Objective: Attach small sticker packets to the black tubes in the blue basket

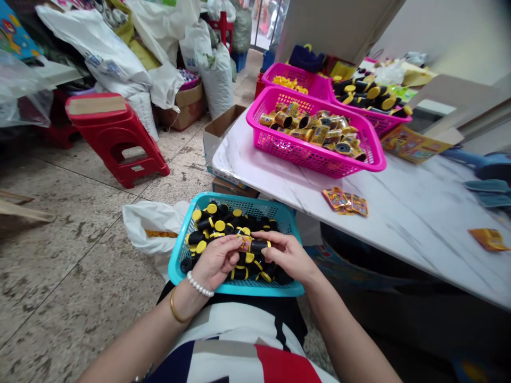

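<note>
Over a turquoise basket [237, 289], my two hands meet at one small cylinder. My left hand [219, 259], with a pearl bracelet and a gold bangle at the wrist, pinches a yellow printed sleeve [245, 243]. Between the thumb and fingers of my right hand [290, 256] is a small black canister [258, 246] with a yellow cap. The canister lines up end to end with the sleeve; how far it sits inside I cannot tell. Beneath lie several black canisters with yellow caps [219, 226], heaped in the basket.
On the marble-patterned table [287, 189] at right, a pink basket [319, 165] holds printed sleeves. Another pink basket [375, 121] behind has black canisters. Printed packets [345, 202] lie near the table edge. A red stool [115, 133] and white sacks [217, 80] stand left.
</note>
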Demonstrator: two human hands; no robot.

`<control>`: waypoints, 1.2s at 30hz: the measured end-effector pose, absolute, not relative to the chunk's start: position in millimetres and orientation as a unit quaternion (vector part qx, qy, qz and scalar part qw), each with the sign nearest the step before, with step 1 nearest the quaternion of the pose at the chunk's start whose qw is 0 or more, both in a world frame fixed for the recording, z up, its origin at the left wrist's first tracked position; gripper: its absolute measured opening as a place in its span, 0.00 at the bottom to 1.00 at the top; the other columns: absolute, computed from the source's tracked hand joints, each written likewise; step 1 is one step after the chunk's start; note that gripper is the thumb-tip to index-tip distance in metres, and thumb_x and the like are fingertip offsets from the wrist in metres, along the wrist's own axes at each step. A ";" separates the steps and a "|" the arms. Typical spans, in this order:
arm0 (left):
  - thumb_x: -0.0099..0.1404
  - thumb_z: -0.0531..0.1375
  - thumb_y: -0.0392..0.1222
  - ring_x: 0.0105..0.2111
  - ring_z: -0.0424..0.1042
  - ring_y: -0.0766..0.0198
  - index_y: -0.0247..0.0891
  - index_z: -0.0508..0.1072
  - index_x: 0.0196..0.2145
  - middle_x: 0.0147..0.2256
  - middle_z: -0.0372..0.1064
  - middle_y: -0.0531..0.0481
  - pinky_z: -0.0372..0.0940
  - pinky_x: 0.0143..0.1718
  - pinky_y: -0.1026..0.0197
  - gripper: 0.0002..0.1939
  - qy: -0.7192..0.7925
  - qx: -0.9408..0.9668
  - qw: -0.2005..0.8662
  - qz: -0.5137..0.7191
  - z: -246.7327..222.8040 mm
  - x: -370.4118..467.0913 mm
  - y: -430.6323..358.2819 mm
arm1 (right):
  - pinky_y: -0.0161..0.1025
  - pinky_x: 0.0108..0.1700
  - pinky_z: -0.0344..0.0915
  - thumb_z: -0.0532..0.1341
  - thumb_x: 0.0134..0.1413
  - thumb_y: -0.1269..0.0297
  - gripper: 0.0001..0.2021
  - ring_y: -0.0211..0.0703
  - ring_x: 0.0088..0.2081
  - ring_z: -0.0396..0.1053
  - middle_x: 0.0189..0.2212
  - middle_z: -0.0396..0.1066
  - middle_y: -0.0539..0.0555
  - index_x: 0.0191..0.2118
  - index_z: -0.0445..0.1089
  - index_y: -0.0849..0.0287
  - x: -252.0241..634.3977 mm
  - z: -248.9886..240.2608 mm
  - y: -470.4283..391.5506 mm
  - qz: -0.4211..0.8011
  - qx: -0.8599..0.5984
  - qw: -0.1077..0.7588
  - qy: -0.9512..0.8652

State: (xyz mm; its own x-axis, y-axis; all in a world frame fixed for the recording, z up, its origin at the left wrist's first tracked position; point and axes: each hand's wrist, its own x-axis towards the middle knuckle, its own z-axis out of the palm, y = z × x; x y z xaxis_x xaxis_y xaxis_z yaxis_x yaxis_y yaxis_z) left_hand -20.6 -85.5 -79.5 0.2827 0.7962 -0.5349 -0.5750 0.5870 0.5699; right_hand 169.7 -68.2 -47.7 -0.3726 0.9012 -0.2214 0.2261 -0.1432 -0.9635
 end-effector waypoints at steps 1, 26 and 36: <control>0.53 0.67 0.39 0.12 0.55 0.81 0.31 0.72 0.32 0.23 0.67 0.55 0.40 0.09 0.76 0.11 0.417 0.144 0.786 0.434 -80.1 -20.3 -86.2 | 0.33 0.28 0.61 0.59 0.47 0.68 0.17 0.34 0.26 0.63 0.34 0.69 0.52 0.45 0.75 0.57 169.6 -47.8 -68.6 0.551 -0.489 0.285 -0.613; 0.55 0.67 0.43 0.27 0.66 0.71 0.32 0.72 0.41 0.30 0.68 0.51 0.63 0.27 0.68 0.18 0.426 0.356 0.731 0.396 -67.3 -24.5 -94.8 | 0.39 0.39 0.68 0.64 0.53 0.67 0.22 0.40 0.36 0.69 0.40 0.70 0.53 0.54 0.67 0.51 165.5 -55.2 -94.2 0.327 -0.450 0.357 -0.751; 0.57 0.64 0.48 0.23 0.66 0.71 0.33 0.72 0.41 0.26 0.69 0.53 0.61 0.26 0.67 0.18 0.404 0.416 0.748 0.322 -60.7 -27.5 -72.6 | 0.43 0.45 0.70 0.67 0.50 0.69 0.15 0.45 0.44 0.71 0.41 0.73 0.56 0.45 0.73 0.53 160.8 -56.5 -89.0 0.232 -0.419 0.414 -0.774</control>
State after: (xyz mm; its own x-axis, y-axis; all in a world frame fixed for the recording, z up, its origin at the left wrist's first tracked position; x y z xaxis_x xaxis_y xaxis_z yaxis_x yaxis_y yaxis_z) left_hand -27.5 -72.6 -60.7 0.4660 0.8183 -0.3365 -0.1469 0.4466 0.8826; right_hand 160.8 -89.0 -56.5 -0.3054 0.8410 0.4466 0.4555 0.5409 -0.7070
